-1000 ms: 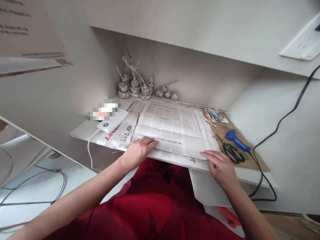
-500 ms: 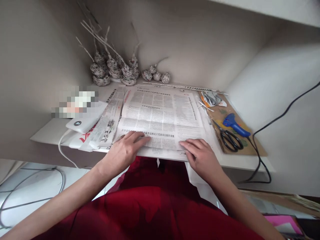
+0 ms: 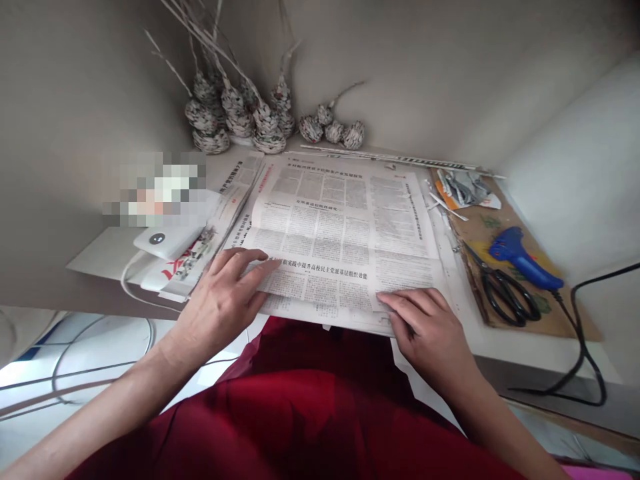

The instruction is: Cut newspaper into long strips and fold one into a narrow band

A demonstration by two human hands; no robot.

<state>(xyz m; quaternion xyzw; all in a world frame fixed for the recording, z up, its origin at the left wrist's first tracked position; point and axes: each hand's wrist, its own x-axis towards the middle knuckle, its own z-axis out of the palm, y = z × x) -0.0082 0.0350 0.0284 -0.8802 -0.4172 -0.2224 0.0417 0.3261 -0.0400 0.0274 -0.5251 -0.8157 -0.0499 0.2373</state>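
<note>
A printed newspaper sheet lies spread on the white desk, creased across its lower part, with its near edge close to the desk's front edge. My left hand rests on the sheet's lower left corner, fingers apart and stretched over the print. At the lower right of the sheet is my right hand, open, its fingertips lying on the paper and its thumb bent near the edge. More paper shows underneath along the near edge. Folded newspapers lie at the left of the sheet.
Woven paper gourds and small woven balls stand at the back. A white device sits left. On cardboard at right lie black-handled scissors, a blue glue gun with a black cable, and a crumpled silvery packet.
The camera view has shifted, so the desk things sit differently in the frame. My left hand has slid left toward the sheet's corner; my right hand stays by the near edge.
</note>
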